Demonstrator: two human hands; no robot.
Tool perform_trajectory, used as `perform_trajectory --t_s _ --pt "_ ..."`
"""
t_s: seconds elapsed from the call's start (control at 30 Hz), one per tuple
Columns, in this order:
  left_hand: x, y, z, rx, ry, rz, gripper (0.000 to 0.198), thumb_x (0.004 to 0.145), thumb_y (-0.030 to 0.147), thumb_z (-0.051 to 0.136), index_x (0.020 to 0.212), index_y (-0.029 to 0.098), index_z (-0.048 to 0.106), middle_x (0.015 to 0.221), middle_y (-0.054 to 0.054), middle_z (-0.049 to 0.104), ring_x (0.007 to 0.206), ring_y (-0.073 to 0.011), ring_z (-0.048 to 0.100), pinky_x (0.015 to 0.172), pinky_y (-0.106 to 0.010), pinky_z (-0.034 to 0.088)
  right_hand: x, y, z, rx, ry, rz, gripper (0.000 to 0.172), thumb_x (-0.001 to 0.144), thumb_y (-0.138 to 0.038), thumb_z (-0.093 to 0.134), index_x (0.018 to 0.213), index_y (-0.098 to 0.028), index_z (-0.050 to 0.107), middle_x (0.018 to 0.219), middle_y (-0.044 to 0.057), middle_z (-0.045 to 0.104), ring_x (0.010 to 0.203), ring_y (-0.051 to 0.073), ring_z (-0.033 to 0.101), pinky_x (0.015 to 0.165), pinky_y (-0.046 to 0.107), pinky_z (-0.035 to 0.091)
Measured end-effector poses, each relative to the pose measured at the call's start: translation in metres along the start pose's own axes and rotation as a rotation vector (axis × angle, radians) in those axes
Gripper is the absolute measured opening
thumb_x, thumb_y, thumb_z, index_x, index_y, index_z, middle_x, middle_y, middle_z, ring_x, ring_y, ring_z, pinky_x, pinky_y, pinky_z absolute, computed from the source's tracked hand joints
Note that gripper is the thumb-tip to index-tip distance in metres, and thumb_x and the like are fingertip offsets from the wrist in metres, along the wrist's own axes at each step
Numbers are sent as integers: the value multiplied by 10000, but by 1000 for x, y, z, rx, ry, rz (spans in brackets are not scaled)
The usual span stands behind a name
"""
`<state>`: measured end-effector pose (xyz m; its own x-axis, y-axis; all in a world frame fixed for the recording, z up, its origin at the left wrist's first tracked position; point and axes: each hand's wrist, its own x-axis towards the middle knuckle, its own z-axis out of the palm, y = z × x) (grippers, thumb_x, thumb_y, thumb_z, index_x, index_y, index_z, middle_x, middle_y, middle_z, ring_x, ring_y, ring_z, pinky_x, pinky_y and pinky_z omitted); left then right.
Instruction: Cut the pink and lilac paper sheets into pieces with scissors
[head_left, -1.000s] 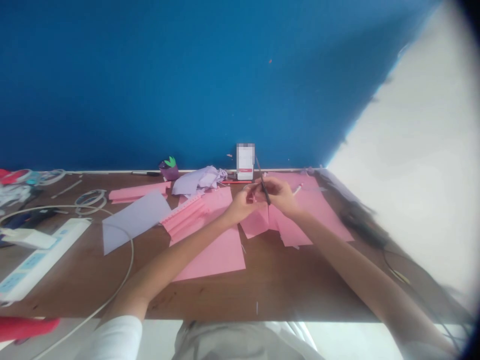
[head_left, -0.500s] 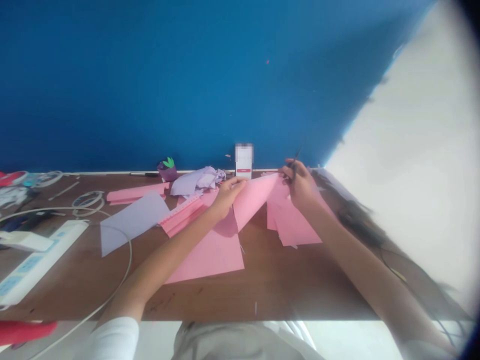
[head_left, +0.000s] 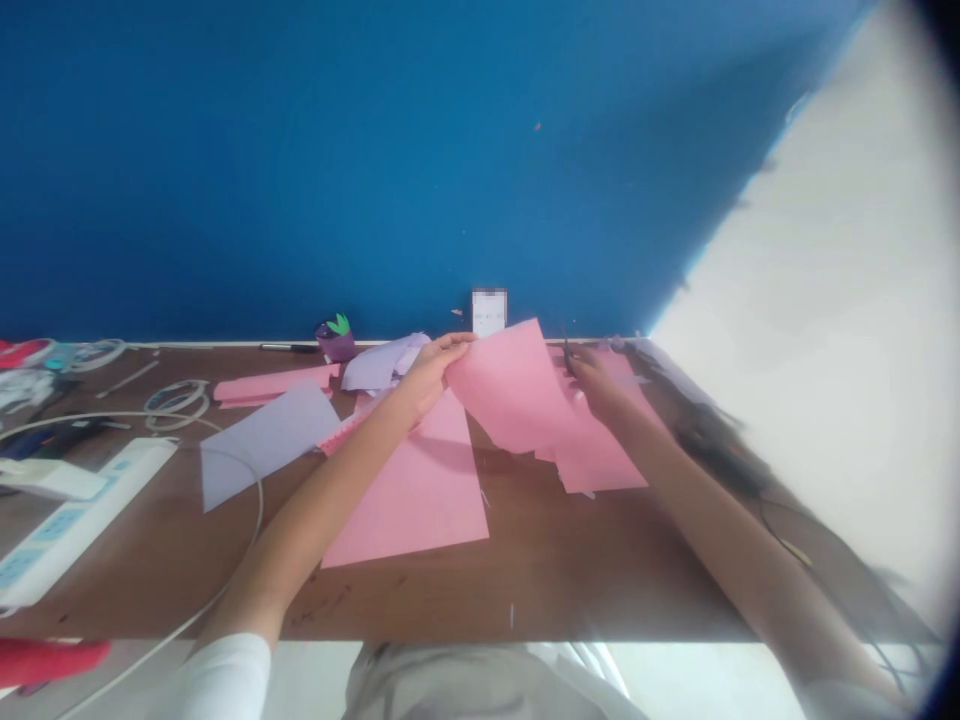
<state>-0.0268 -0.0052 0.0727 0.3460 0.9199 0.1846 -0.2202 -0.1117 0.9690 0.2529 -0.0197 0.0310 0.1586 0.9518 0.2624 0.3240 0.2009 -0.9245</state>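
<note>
- Worktop (head_left: 600, 575), wooden, carries everything we note; our attention sits at its far edge, just right of middle.
- Left hand (head_left: 429, 375): fingers closed on the near-left corner of a pink sheet (head_left: 510, 385), gripping it between thumb and fingers and lifting it clear of the wood.
- Right hand (head_left: 606, 392): curled, not open, around dark scissors (head_left: 568, 352); blades stand upward, just beside the sheet's right edge, and do not appear to be in the paper. Handles are hidden by the fingers.
- The sheet bows up between both hands. Its long axis runs roughly left to right, tilted, with one corner pointing up toward the blue wall (head_left: 375, 150).
- Progress: loose pink pieces (head_left: 600, 460) lie under the right hand, and a large pink piece (head_left: 409, 490) lies flat near the front. No finished item can be made out, and much pink paper remains.
- Nearby: a lilac sheet (head_left: 262, 445), crumpled lilac paper (head_left: 382, 362), and a small purple pot (head_left: 336, 340) at the far edge.
</note>
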Motion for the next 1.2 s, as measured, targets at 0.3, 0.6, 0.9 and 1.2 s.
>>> perform_trajectory --t_s 0.3,0.6,0.9,1.2 --pt "17 -42 -31 263 120 -29 343 705 250 661 1038 171 630 1078 -95 648 901 -172 617 788 -295 480 3 12 8 -515 30 115 621 727 -446 553 1254 -140 434 956 118 638 876 261 586 729 357 433" --pt "12 -33 -18 461 85 93 264 725 197 602 982 142 626 1031 -100 653 964 -195 601 862 -326 452 -11 7 11 -1100 -111 83 491 827 -353 434 1247 -100 399 1015 195 604 982 331 555 785 412 411" --pt "9 -16 -14 607 130 320 191 767 165 545 946 171 612 1016 -62 653 989 -168 597 925 -321 432 -29 7 26 -1468 -134 -12 350 853 -115 351 1167 -45 489 1004 240 612 913 301 596 733 386 426" --pt "7 -11 -13 606 141 316 180 779 196 552 950 165 597 1009 -70 646 971 -172 602 906 -329 447 -32 1 27 -1461 -67 -61 317 794 38 341 965 3 605 767 202 645 742 280 633 745 426 439"
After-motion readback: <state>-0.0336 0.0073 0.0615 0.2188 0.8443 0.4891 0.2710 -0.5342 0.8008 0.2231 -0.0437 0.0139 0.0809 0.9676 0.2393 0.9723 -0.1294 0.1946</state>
